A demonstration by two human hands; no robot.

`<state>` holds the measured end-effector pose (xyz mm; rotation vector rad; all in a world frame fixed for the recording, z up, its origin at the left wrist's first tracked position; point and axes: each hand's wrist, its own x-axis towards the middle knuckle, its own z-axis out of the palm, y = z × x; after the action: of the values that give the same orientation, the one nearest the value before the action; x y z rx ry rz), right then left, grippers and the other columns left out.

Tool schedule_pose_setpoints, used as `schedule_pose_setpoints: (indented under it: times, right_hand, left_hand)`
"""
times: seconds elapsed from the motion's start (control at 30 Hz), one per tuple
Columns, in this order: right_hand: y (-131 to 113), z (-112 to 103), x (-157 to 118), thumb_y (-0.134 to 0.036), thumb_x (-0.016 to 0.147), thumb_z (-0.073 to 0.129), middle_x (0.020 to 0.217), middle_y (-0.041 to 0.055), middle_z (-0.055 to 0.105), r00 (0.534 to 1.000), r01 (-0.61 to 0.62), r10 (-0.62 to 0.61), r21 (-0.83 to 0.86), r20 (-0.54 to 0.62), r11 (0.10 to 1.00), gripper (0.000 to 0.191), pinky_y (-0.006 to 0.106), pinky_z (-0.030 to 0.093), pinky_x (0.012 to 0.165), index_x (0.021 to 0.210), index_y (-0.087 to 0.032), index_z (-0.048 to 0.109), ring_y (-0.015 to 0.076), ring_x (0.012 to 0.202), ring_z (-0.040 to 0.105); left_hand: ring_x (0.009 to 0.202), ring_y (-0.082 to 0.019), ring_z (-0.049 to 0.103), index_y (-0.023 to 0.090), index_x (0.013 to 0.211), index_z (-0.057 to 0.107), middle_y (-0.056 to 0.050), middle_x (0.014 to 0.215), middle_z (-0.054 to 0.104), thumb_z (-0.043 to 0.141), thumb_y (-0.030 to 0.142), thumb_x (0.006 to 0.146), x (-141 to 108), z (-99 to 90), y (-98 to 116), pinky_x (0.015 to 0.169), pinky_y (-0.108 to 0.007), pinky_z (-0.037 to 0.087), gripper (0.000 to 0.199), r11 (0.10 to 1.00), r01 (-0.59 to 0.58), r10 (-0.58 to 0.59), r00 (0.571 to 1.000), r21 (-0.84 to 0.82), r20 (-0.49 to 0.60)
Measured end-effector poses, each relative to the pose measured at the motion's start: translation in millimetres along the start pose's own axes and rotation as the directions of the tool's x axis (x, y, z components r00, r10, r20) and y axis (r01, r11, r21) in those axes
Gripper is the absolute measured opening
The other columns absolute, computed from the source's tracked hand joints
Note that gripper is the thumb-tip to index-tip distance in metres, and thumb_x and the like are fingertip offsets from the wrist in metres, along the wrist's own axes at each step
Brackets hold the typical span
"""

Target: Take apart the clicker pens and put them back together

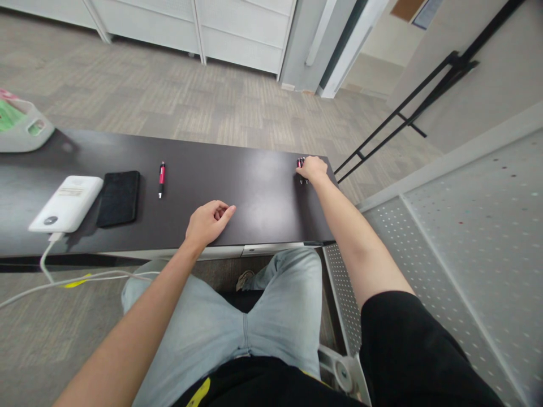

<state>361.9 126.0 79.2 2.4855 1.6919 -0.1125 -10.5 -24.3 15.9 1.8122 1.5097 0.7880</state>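
Observation:
My right hand (314, 168) is at the far right end of the dark table (254, 186). Its fingers are closed on pens (298, 164) with red and black barrels, partly hidden behind the fingers; I cannot tell exactly how many there are. Near the front edge of the table, my left hand (208, 221) rests with its fingers curled in and the thumb pointing right, and nothing shows in it. To the left of that hand, apart from it, a single red and black pen (162, 180) lies on the tabletop.
Left of the single pen lie a black phone-like slab (119, 198) and a white power bank (68, 203) with a white cable (46, 265) hanging off the front edge. A white plastic basket (40, 135) stands at the back left. A perforated panel (449, 243) borders the right side.

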Motion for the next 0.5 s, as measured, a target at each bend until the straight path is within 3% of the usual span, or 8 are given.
schedule_pose_setpoints:
  times: [0.2, 0.4, 0.5]
  right_hand:
    - [-1, -1, 2, -0.026, 0.115, 0.084, 0.148, 0.0331, 0.087, 1.000, -0.008, 0.008, 0.000, -0.018, 1.000, 0.037, 0.045, 0.068, 0.119, 0.146, -0.009, 0.092, 0.0441, 0.146, 0.086]
    - [-1, -6, -8, -0.021, 0.116, 0.080, 0.153, 0.0348, 0.086, 1.000, -0.007, 0.007, 0.035, -0.011, 0.999, 0.030, 0.049, 0.067, 0.122, 0.140, -0.007, 0.091, 0.0472, 0.150, 0.084]
    - [-2, -7, -21, -0.025, 0.119, 0.074, 0.152, 0.0254, 0.088, 0.999, 0.049, -0.047, 0.078, -0.026, 0.996, 0.025, 0.046, 0.066, 0.121, 0.136, -0.015, 0.091, 0.0412, 0.149, 0.083]
  left_hand:
    - [0.082, -0.037, 0.077, 0.037, 0.085, 0.071, -0.008, 0.085, 0.081, 0.065, 0.074, 0.102, 0, -0.1, 0, 0.083, -0.052, 0.057, 0.041, 1.000, -0.007, 0.007, 1.000, -0.005, 0.005]
    - [0.080, -0.036, 0.075, 0.037, 0.084, 0.073, -0.007, 0.083, 0.080, 0.068, 0.073, 0.104, 0, 0.6, -3, 0.081, -0.051, 0.056, 0.042, 1.000, -0.025, 0.025, 1.000, -0.004, -0.009]
    - [0.079, -0.036, 0.074, 0.037, 0.083, 0.074, -0.007, 0.083, 0.081, 0.071, 0.071, 0.103, 1, 2.9, -7, 0.080, -0.050, 0.055, 0.039, 0.999, -0.034, 0.034, 0.999, -0.014, -0.026]
